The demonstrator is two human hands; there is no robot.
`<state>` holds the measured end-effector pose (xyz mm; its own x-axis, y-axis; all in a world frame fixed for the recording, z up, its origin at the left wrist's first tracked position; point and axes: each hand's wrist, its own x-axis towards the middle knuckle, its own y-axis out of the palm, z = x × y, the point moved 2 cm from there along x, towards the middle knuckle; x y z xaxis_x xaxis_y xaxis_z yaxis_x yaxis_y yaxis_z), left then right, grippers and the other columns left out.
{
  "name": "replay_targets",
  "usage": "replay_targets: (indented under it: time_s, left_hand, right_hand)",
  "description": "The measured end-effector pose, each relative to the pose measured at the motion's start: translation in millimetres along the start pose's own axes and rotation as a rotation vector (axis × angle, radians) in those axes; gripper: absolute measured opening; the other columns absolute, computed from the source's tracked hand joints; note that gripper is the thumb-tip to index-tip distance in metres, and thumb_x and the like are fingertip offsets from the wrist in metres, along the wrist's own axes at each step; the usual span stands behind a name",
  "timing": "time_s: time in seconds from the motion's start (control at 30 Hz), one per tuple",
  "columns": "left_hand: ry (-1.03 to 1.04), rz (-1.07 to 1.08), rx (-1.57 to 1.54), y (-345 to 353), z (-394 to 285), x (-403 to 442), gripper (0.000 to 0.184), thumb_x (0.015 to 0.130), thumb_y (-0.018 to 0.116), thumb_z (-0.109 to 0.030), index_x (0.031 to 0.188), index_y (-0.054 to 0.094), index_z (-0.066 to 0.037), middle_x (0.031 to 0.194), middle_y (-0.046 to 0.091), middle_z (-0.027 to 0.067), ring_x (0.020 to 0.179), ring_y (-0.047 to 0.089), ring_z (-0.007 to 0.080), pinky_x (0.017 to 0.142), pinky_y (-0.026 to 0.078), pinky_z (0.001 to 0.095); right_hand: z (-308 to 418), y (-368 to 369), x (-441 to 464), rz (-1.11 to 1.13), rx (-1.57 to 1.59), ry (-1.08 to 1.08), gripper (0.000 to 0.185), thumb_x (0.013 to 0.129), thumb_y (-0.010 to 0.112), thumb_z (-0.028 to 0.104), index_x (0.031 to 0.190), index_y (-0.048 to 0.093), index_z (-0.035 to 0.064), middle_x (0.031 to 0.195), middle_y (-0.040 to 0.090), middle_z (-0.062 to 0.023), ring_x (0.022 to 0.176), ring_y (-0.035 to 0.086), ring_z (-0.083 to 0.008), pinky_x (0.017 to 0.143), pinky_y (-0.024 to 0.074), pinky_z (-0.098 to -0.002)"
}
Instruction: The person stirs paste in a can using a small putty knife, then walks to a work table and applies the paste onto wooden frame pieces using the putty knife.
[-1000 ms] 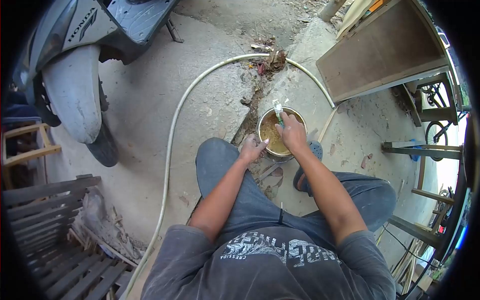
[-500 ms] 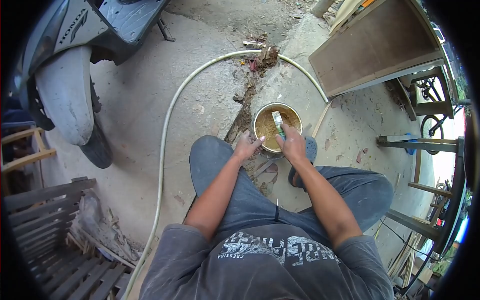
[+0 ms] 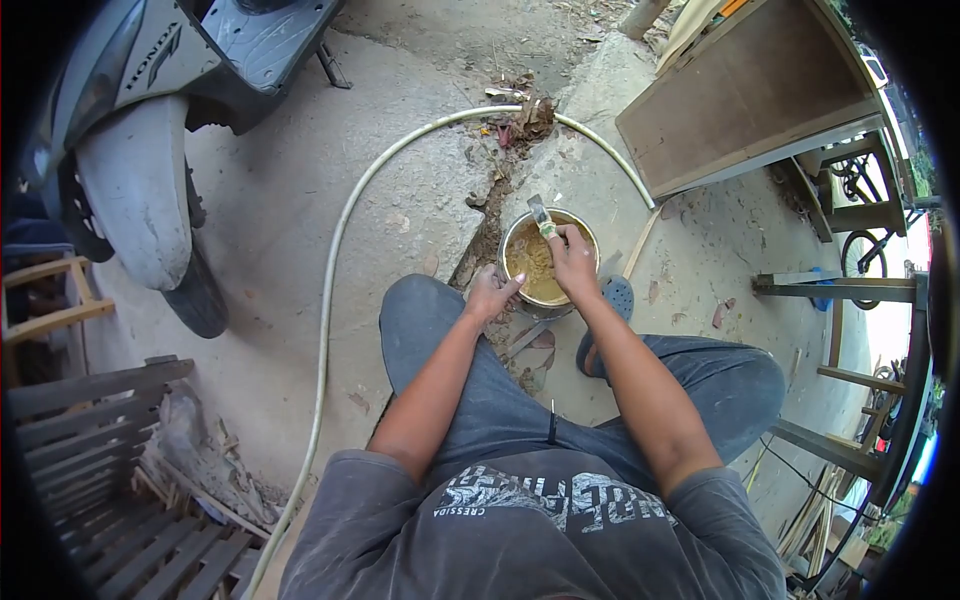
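A round metal pot [image 3: 546, 307] stands on the concrete in front of me, with a thick yellow-brown paste [image 3: 530, 262] inside. My left hand [image 3: 491, 295] is closed on the pot's near-left rim, thumb over the edge. In my right hand [image 3: 573, 265] is a putty knife [image 3: 541, 215] with a flat metal blade and a partly hidden green handle. The blade points up and left, over the pot's far rim; I cannot tell whether it touches the rim. My right fingers are wrapped around the handle above the paste.
A pale hose [image 3: 333, 240] curves around the pot on the left and far side. A motor scooter [image 3: 135, 200] stands at left, above a slatted wooden piece [image 3: 95, 400]. A brown wooden panel [image 3: 745, 95] leans at right. A clog [image 3: 619, 296] sits beside the pot.
My right hand has moved away from me and slightly left, taking the putty knife's blade from over the paste to the far rim. My left hand stays on the pot.
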<state>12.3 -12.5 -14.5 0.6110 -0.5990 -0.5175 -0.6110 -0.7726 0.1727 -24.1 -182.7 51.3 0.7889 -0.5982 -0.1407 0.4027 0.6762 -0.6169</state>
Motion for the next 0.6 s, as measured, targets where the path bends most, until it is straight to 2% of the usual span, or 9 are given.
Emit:
replay_targets:
  time_s: [0.03, 0.1, 0.2, 0.4, 0.43, 0.47, 0.53, 0.57, 0.6]
  left_hand:
    - [-0.008, 0.004, -0.004, 0.2, 0.3, -0.2, 0.040, 0.087, 0.073, -0.032, 0.093, 0.048, -0.002, 0.072, 0.064, 0.0084, 0.060, 0.064, 0.0138, 0.049, 0.051, 0.0262]
    - [-0.010, -0.004, 0.007, 0.5, -1.4, -1.7, 0.041, 0.087, 0.073, -0.033, 0.093, 0.048, -0.002, 0.072, 0.063, 0.0086, 0.060, 0.064, 0.0140, 0.049, 0.051, 0.0262]
    - [-0.016, -0.014, 0.026, 1.2, -4.9, -3.2, 0.041, 0.087, 0.073, -0.033, 0.094, 0.047, -0.002, 0.073, 0.063, 0.0089, 0.060, 0.064, 0.0144, 0.048, 0.052, 0.0262]
    - [-0.003, -0.012, 0.011, 0.8, -0.9, -1.2, 0.042, 0.087, 0.073, -0.033, 0.096, 0.047, -0.002, 0.074, 0.063, 0.0089, 0.061, 0.064, 0.0146, 0.049, 0.052, 0.0264]
    - [-0.002, -0.008, 0.027, 1.0, -2.3, -1.2, 0.042, 0.087, 0.073, -0.033, 0.096, 0.046, -0.002, 0.075, 0.063, 0.0088, 0.061, 0.064, 0.0146, 0.049, 0.052, 0.0265]
    - [-0.001, -0.010, 0.022, 1.7, -3.1, -1.7, 0.042, 0.087, 0.073, -0.033, 0.096, 0.046, -0.002, 0.075, 0.063, 0.0088, 0.061, 0.064, 0.0146, 0.049, 0.052, 0.0265]
    - [-0.011, -0.029, 0.048, 1.4, -2.7, -2.9, 0.042, 0.088, 0.072, -0.038, 0.096, 0.048, -0.004, 0.073, 0.065, 0.0065, 0.062, 0.065, 0.0142, 0.054, 0.049, 0.0259]
    - [-0.011, -0.030, 0.047, 1.3, -2.2, -3.7, 0.042, 0.088, 0.072, -0.038, 0.096, 0.048, -0.004, 0.073, 0.065, 0.0065, 0.062, 0.065, 0.0142, 0.054, 0.049, 0.0259]
    - [-0.011, -0.033, 0.048, 1.0, -2.0, -3.4, 0.042, 0.088, 0.072, -0.038, 0.095, 0.048, -0.004, 0.073, 0.065, 0.0066, 0.062, 0.065, 0.0141, 0.054, 0.049, 0.0259]
  right_hand:
    - [-2.8, 1.8, 4.2, 0.000, -0.001, -0.003, 0.025, 0.095, 0.052, 0.022, 0.108, 0.059, 0.0019, 0.093, 0.066, -0.0197, 0.088, 0.066, -0.0356, 0.077, 0.0517, -0.0428]
    - [-11.1, 5.5, 11.1, 0.037, 0.223, 0.196, 0.027, 0.096, 0.052, 0.025, 0.103, 0.061, 0.0007, 0.088, 0.066, -0.0157, 0.076, 0.068, -0.0254, 0.064, 0.0536, -0.0364]
    - [-16.9, 10.3, 13.6, 0.077, 0.291, 0.303, 0.029, 0.096, 0.051, 0.026, 0.101, 0.062, -0.0012, 0.082, 0.066, -0.0122, 0.063, 0.067, -0.0179, 0.055, 0.0523, -0.0314]
    - [-35.7, 1.5, -17.8, 0.187, 0.064, 0.351, 0.031, 0.094, 0.051, 0.024, 0.099, 0.061, -0.0040, 0.078, 0.068, -0.0141, 0.053, 0.065, -0.0203, 0.055, 0.0524, -0.0338]
    - [-26.1, -6.2, -23.6, 0.177, 0.050, 0.392, 0.029, 0.093, 0.053, 0.026, 0.102, 0.062, 0.0003, 0.087, 0.069, -0.0176, 0.066, 0.069, -0.0253, 0.063, 0.0536, -0.0374]
    - [-17.1, -12.1, -23.1, 0.180, 0.045, 0.390, 0.029, 0.093, 0.053, 0.026, 0.102, 0.062, 0.0003, 0.087, 0.069, -0.0176, 0.066, 0.069, -0.0253, 0.063, 0.0536, -0.0374]
    - [9.2, -26.2, -17.4, -0.080, -0.215, -0.010, 0.028, 0.093, 0.055, 0.029, 0.106, 0.062, 0.0061, 0.094, 0.069, -0.0192, 0.083, 0.069, -0.0316, 0.073, 0.0527, -0.0420]
    - [22.6, -30.9, -12.2, -0.085, -0.253, -0.083, 0.025, 0.093, 0.056, 0.029, 0.110, 0.062, 0.0110, 0.099, 0.067, -0.0192, 0.094, 0.064, -0.0363, 0.080, 0.0501, -0.0447]
    - [38.0, -36.3, -8.5, -0.085, -0.252, -0.084, 0.025, 0.093, 0.056, 0.029, 0.110, 0.062, 0.0110, 0.099, 0.067, -0.0192, 0.094, 0.064, -0.0363, 0.080, 0.0501, -0.0447]
